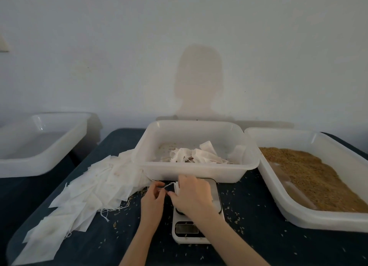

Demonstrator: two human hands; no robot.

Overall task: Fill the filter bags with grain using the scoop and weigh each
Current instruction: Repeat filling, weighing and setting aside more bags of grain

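The left hand pinches a drawstring of a filter bag. The right hand grips that bag over the kitchen scale. This looks like closing and weighing. Next likely comes dropping it into the middle tub; grain lies right.
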